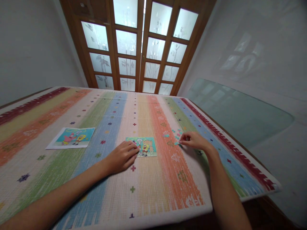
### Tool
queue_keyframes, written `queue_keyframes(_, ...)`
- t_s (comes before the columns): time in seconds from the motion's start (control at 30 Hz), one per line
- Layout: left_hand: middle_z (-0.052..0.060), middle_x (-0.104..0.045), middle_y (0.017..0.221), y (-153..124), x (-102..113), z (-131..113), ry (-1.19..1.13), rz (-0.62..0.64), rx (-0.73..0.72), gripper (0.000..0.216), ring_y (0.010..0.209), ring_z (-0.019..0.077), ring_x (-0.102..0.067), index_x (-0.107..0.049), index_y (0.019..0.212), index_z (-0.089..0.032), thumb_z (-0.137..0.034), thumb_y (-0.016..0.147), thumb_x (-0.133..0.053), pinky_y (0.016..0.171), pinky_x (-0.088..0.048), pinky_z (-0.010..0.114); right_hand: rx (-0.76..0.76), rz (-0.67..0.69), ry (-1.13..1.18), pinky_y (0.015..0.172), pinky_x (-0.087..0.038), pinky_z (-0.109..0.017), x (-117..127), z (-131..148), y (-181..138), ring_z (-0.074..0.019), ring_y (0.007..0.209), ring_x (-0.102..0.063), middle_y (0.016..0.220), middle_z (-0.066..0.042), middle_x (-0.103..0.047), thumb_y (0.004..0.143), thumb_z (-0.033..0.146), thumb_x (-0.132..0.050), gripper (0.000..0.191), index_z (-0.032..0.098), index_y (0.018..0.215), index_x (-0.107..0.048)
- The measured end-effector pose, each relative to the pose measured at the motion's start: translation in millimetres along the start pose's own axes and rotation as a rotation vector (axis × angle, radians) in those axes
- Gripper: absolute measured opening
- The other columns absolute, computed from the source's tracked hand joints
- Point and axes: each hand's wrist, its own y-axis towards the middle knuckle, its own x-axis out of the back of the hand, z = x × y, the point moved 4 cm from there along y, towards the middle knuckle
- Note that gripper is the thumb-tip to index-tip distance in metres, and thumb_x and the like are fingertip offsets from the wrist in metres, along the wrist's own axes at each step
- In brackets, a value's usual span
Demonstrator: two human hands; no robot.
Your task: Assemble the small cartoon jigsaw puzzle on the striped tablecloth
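A partly assembled jigsaw puzzle (150,147) with cartoon figures lies on the tablecloth, with an unfilled patch on its right side. My left hand (124,155) rests over its left edge, fingers lying flat and covering that corner. To the right, my right hand (193,140) has thumb and fingertips pinched at a teal puzzle piece (177,143). Several loose puzzle pieces (173,131), mostly teal, are scattered just beyond and beside those fingertips. Further left lies a printed picture (74,138) of cartoon figures on white paper, apart from both hands.
A striped, patterned tablecloth (146,179) covers the table, its front edge hanging near my forearms. A glass-paned wooden door (139,48) stands beyond the far edge. A pale green glass panel (237,108) is against the right wall.
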Motion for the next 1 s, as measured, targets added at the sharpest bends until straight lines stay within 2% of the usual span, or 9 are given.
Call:
queue_keyframes(0.13, 0.011, -0.069, 0.105, 1, 3, -2, 0.014, -0.009, -0.01, 0.025, 0.1, 0.026, -0.062, -0.065, 0.115, -0.014, -0.019, 0.103, -0.043, 0.09, -0.053, 0.044, 0.03, 0.039, 0.01, 0.061, -0.041, -0.028, -8, 9, 6, -0.0169, 0.063, -0.059, 0.071, -0.005, -0.071, 0.08, 0.038, -0.072, 0.02, 0.019, 0.076, -0.075)
queue_keyframes(0.33, 0.011, -0.069, 0.105, 1, 1, -2, 0.012, -0.001, -0.005, 0.024, 0.102, 0.0259, -0.062, -0.065, 0.115, -0.014, -0.018, 0.102, -0.044, 0.091, -0.052, 0.044, 0.066, 0.015, -0.021, 0.062, -0.04, -0.028, -13, 10, 11, -0.016, 0.063, -0.057, 0.072, -0.005, -0.071, 0.077, 0.03, -0.076, 0.012, 0.019, 0.08, -0.079)
queue_keyframes(0.5, 0.011, -0.069, 0.105, 1, 0, -1, 0.008, -0.001, -0.008, 0.025, 0.102, 0.0256, -0.062, -0.064, 0.116, -0.015, -0.019, 0.103, -0.044, 0.09, -0.052, 0.043, 0.092, 0.044, 0.033, 0.062, -0.039, -0.028, -17, 6, 12, -0.0154, 0.061, -0.055, 0.064, -0.003, -0.064, 0.078, 0.031, -0.075, 0.016, 0.017, 0.069, -0.073)
queue_keyframes(0.73, 0.011, -0.07, 0.104, 3, 2, -3, -0.001, -0.008, -0.005, 0.025, 0.101, 0.0259, -0.061, -0.066, 0.114, -0.016, -0.018, 0.102, -0.044, 0.088, -0.053, 0.043, 0.146, 0.056, 0.1, 0.063, -0.038, -0.028, -20, 5, 13, -0.0149, 0.063, -0.051, 0.067, -0.001, -0.061, 0.075, 0.029, -0.073, 0.012, 0.018, 0.073, -0.069)
queue_keyframes(1.0, 0.011, -0.071, 0.105, 2, 2, -2, 0.018, -0.023, -0.008, 0.025, 0.102, 0.0264, -0.063, -0.067, 0.114, -0.016, -0.019, 0.102, -0.045, 0.09, -0.052, 0.044, 0.121, 0.174, 0.22, 0.062, -0.04, -0.027, -30, 0, 14, -0.0138, 0.063, -0.049, 0.069, 0.0, -0.059, 0.074, 0.034, -0.073, 0.02, 0.018, 0.074, -0.062)
